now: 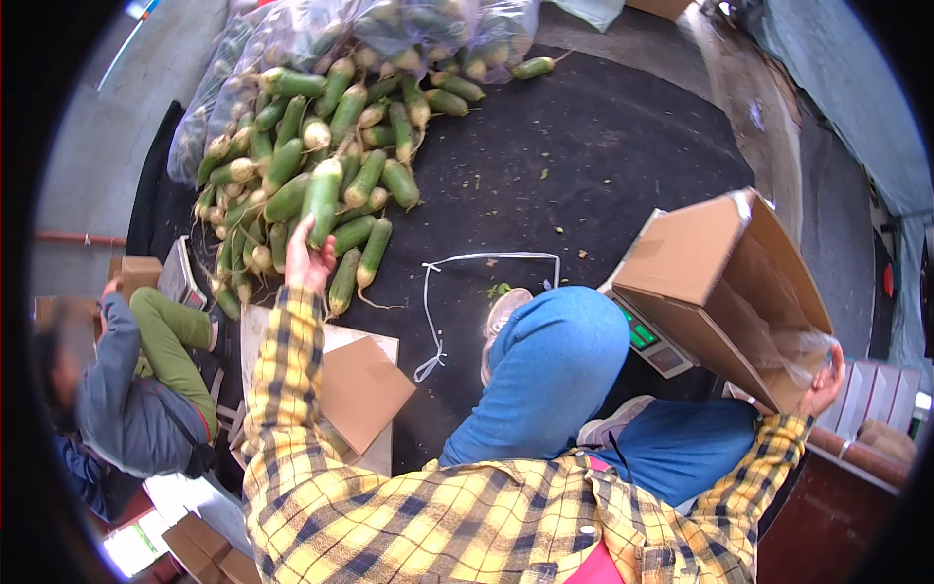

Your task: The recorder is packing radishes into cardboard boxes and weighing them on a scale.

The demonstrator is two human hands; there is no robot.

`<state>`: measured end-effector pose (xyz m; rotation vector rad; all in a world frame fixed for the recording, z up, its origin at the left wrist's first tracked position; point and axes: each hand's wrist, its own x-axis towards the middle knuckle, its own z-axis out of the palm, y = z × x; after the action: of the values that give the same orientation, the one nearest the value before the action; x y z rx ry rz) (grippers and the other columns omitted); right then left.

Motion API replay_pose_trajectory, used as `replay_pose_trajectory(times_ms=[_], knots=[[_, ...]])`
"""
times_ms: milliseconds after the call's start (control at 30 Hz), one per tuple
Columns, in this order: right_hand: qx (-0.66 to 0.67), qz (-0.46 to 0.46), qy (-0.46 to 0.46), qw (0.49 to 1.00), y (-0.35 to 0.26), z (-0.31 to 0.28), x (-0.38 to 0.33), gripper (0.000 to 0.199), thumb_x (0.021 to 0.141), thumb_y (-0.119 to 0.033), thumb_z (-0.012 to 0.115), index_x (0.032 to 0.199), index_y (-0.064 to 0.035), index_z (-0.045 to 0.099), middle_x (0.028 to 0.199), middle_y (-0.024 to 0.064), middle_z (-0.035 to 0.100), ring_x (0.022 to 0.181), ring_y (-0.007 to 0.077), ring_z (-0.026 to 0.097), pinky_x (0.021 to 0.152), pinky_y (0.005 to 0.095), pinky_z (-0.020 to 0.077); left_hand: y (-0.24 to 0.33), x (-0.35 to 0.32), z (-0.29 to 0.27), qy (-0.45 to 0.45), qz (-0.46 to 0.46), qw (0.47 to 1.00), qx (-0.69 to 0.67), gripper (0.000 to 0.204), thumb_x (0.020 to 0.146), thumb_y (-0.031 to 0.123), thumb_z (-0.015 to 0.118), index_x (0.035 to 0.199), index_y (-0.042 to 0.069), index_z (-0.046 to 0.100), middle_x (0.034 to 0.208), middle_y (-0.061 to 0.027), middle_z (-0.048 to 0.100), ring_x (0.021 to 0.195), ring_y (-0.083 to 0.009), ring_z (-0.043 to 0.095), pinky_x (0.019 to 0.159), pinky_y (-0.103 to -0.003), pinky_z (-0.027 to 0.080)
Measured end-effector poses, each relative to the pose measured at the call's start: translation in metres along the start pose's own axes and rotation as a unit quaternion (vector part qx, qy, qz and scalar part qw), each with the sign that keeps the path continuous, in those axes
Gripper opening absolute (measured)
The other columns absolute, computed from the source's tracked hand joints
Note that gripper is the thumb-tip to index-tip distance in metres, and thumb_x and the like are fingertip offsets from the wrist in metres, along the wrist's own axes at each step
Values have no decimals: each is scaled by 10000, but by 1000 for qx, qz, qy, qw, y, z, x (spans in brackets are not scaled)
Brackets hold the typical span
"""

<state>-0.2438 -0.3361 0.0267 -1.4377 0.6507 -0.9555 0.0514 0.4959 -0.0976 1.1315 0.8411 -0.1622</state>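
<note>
Left hand (309,261): fingers closed round the near end of one green radish (322,200)
Right hand (825,382): partly closed, fingers bent over the near edge of the carton (686,243); can't tell if it pinches the clear liner (793,350) too
Radish grip: best kept snug round the firm green body, not by thin root; lift straight up so neighbours don't roll
Carton hold: looks tipped, so a steady right hand should help; keep liner spread, mouth open
Radish place: over near side of radish pile (365,180), left of the knees; can't tell if fully clear of it
Radish look: stout, blunt, green along most of its length, paler at far end, surface looks smooth
Pile look: same kind, green with whitish ends, some trailing thin roots, lying every way on black sheet (525,175)
Scale (662,355): green display lit, just beside carton, contact unclear
</note>
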Motion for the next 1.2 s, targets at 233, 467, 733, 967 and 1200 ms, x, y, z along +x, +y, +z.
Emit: replay_pose_trajectory(times_ms=[233,467,733,967,1200], knots=[[-87,-37,35,995,-13,52,-31,297,915,-194,480,1079,7,625,980,2,643,483,-31,266,406,136,210,-32,-149,111,-289,14,957,27,309,866,290,549,1042,36,559,844,-76,596,712,-166,547,621,-274,438],[-71,-57,16,996,-6,57,-27,227,882,-159,529,1001,-34,677,742,-82,588,495,-25,334,440,151,262,-34,-271,264,-567,89,796,190,504,853,368,514,1151,-39,504,873,-103,564,704,-181,492,599,-307,364],[0,-48,26,999,18,32,-24,262,894,-121,495,1073,17,627,1006,56,653,680,44,525,636,182,427,-132,-294,468,-641,-4,640,424,459,834,336,639,1136,9,525,972,-67,569,821,-135,561,710,-257,455],[174,16,22,984,12,33,-25,313,890,-95,479,1162,41,556,1073,75,631,493,-9,348,437,140,313,-209,-238,529,-659,41,482,576,600,835,316,659,1276,-22,432,1141,-136,559,1048,-195,532,913,-287,421],[131,3,15,991,-1,39,-26,352,867,-95,515,1194,35,535,1098,55,622,505,-36,355,434,113,305,-227,-204,548,-569,269,207,749,744,779,345,700,1321,-47,376,1241,-208,515,1166,-291,482,981,-334,375]])
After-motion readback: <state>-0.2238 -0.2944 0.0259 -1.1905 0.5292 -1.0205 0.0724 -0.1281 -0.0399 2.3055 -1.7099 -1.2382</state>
